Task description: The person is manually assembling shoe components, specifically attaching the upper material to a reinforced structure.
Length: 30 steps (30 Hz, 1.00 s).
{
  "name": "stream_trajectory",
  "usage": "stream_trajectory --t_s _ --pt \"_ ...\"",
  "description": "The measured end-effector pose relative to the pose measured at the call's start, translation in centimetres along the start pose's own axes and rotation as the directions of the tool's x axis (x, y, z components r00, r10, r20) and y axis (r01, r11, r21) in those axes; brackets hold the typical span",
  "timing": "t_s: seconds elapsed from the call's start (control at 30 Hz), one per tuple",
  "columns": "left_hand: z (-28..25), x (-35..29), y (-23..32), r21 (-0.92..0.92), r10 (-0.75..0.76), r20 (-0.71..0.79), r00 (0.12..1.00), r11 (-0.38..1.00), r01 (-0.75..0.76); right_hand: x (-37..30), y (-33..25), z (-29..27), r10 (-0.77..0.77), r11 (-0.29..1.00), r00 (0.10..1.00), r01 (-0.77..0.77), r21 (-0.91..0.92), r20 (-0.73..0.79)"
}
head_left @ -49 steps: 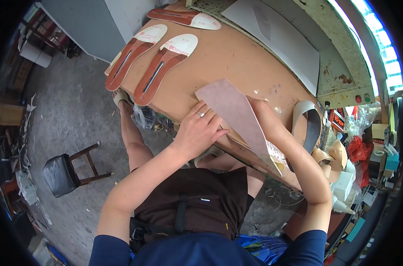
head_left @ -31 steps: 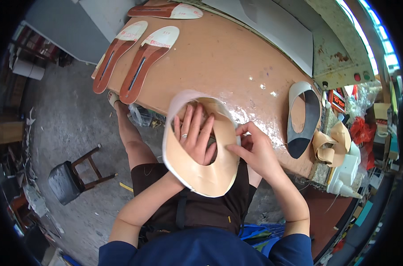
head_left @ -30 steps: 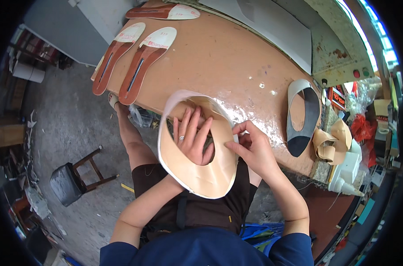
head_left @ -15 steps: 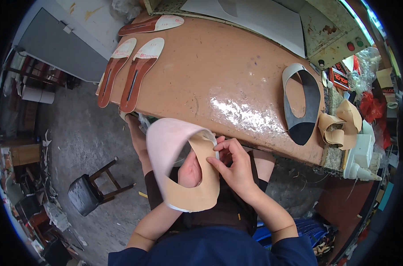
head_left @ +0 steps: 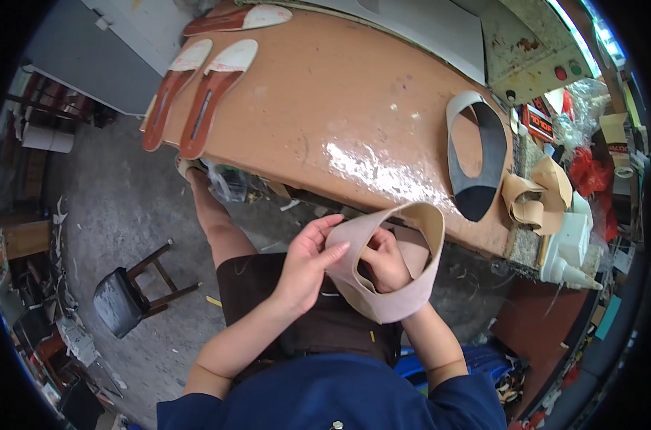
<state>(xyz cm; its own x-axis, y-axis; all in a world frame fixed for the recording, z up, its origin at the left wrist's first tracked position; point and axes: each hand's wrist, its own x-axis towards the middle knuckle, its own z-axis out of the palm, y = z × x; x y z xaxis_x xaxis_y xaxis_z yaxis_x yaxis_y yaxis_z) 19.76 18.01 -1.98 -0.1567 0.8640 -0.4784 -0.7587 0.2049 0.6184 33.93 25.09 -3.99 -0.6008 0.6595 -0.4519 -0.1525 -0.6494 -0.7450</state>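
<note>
Left hand [head_left: 310,264] and right hand [head_left: 387,266], two of them, both working one pale pink loop [head_left: 397,304], and it's up in the air just off the near edge of the surface [head_left: 304,86], over the lap! Count the rest: three brown-and-white sole-shaped pieces [head_left: 231,57], two side by side on the left part of the surface, heels by the near-left corner, and one lying crosswise at the far-left corner. One grey-and-black loop [head_left: 492,147] lies flat by the right edge. Past the near-right corner, curled tan pieces [head_left: 552,175] overlap, too tangled to count, with one white bottle [head_left: 573,236] just beside them.

Look at the pose: both forearms come up from below, the left wrist bent inward, thumb on the pink face and fingers behind, pinching the loop's left side. The right hand reaches up through the ring, fingers curled toward that same side; what its tips grip, I can't tell.

And what a swap! Half a second ago the left hand was through the ring and the right pinched its edge; now it's reversed, with less of the tan lining showing. Soles and grey-and-black loop haven't budged.
</note>
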Motion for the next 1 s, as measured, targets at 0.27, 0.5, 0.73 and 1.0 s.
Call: stream_trajectory --t_s 0.27,0.5,0.73,1.0 --pt "-0.7 1.1 1.9 -0.064 -0.249 0.064 0.966 0.965 0.253 0.1 -1.7 -0.4 0.243 0.940 0.964 -0.261 0.220 0.106" --pt "-0.5 1.4 2.2 0.117 -0.204 0.179 0.962 0.976 0.186 -0.7 -2.0 -0.9 0.236 0.949 0.972 -0.227 0.220 -0.011" --pt "-0.8 1.3 3.0 -0.088 -0.179 0.198 0.964 0.976 0.199 -0.9 -2.0 0.7 0.109 0.953 0.994 -0.112 0.281 0.027" --pt "-2.6 0.5 2.7 -0.432 -0.162 0.340 0.927 0.848 0.306 0.0 -2.5 1.8 0.207 0.939 0.974 -0.226 0.258 0.096"
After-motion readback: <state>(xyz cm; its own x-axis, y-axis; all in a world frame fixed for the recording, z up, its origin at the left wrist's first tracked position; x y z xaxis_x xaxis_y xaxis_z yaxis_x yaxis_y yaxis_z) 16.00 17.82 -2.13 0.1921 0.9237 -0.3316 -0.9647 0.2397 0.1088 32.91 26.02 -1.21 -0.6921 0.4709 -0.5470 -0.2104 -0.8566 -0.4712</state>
